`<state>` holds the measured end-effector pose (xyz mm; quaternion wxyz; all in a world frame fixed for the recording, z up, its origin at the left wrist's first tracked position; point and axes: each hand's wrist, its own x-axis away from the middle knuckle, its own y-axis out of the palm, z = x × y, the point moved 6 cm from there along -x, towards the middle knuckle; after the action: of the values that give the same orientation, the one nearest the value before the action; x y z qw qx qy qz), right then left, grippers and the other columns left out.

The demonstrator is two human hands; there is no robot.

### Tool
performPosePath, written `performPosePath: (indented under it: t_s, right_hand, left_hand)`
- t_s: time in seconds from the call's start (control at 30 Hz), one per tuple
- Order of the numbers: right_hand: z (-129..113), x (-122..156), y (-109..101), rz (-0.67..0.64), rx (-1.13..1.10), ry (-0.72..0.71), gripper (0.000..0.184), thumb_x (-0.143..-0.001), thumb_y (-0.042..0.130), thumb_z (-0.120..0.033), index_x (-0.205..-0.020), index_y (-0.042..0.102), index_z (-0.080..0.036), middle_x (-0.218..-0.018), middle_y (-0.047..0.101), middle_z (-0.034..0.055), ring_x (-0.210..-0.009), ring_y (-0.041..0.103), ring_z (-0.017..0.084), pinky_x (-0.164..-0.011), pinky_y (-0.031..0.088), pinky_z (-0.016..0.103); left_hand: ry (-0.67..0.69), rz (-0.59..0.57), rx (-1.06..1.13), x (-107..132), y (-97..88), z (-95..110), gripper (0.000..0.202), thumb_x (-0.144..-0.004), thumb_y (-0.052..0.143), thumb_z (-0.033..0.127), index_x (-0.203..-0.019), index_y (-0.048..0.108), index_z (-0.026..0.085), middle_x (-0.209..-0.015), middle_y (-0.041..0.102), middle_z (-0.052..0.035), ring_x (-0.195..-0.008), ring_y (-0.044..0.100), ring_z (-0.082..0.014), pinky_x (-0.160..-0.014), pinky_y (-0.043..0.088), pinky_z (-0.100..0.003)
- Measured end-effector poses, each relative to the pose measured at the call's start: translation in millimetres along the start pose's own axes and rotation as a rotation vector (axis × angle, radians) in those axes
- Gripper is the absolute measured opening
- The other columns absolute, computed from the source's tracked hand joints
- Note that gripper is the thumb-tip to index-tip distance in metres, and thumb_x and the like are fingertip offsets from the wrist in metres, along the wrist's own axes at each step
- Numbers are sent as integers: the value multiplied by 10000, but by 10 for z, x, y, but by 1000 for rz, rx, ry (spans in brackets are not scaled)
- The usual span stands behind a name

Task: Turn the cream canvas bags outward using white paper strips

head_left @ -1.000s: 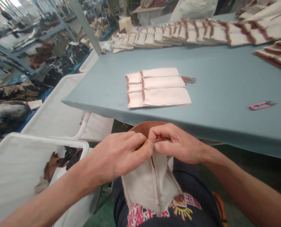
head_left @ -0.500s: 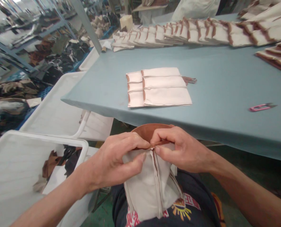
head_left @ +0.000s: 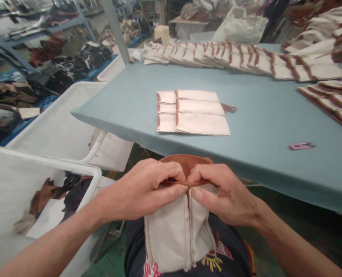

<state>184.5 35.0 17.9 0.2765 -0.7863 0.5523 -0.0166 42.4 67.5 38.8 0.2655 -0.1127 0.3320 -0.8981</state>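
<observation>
A cream fabric pouch (head_left: 168, 234) with a brown inside hangs over my lap, its open rim facing up. My left hand (head_left: 150, 188) pinches that rim just left of the centre seam, thumb outside and fingers curled over the brown edge. Right beside it, my right hand (head_left: 223, 192) grips the same rim on the other side of the seam. The two thumbs nearly meet at the seam. On the blue-covered table ahead lie stacked cream pouches (head_left: 200, 123) with brown edging and a brown cord at their right end.
Pink thread snips (head_left: 301, 146) lie at the right on the table (head_left: 260, 115). A long row of overlapping cream pouches (head_left: 237, 57) runs along the back, with another pile (head_left: 335, 100) at the right edge. White bins (head_left: 52, 163) with scraps stand at the left.
My fingers have shifted from a tight pinch at the seam to a grip on the rim either side of it. The brown inside shows more, and the view has turned slightly.
</observation>
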Motion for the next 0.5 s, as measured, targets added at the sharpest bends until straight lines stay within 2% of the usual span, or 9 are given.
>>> performPosePath:
  t_s: [0.1,0.17,0.23,0.33,0.4,0.5]
  right_hand:
    - [62,5,52,-92,-200,78,297,-956,594,-315,-695,520,-193,-626,520,-60,-526,398,76,-502,318,216]
    - [61,23,73,-129,-292,75,340,-988,597,-371,-709,514,-195,-643,514,-58,-527,386,75,-489,309,213]
    - [44,44,72,-140,-282,56,302,-1006,575,-333,-742,538,-193,-670,541,-48,-545,419,80,-505,328,210]
    - [-11,66,46,-128,-121,-29,210,-1008,525,-217,-807,581,-191,-710,607,-26,-595,500,93,-575,386,213]
    - [-36,70,33,-106,8,-100,186,-997,498,-170,-841,596,-196,-720,641,-13,-619,536,107,-621,415,227]
    - [-39,53,19,-17,224,-156,179,-934,501,-113,-817,598,-206,-680,657,-7,-604,559,127,-642,433,254]
  left_hand:
    - [17,25,81,22,13,33,156,-916,631,117,-781,575,174,-670,514,83,-592,435,-62,-567,308,-216]
    - [30,27,197,39,26,37,164,-903,635,105,-767,572,171,-678,525,77,-599,438,-65,-572,326,-208]
    - [39,16,325,55,33,25,153,-916,629,130,-773,589,167,-696,544,63,-619,456,-75,-585,358,-204]
    - [23,6,419,67,34,-18,150,-949,613,196,-803,623,162,-725,569,42,-653,486,-93,-608,402,-205]
    - [0,21,349,58,31,-42,165,-959,593,209,-802,621,167,-732,581,39,-661,500,-96,-619,407,-206]
    - [-23,103,26,27,20,-30,156,-912,583,143,-761,592,180,-696,591,46,-636,521,-102,-611,366,-230]
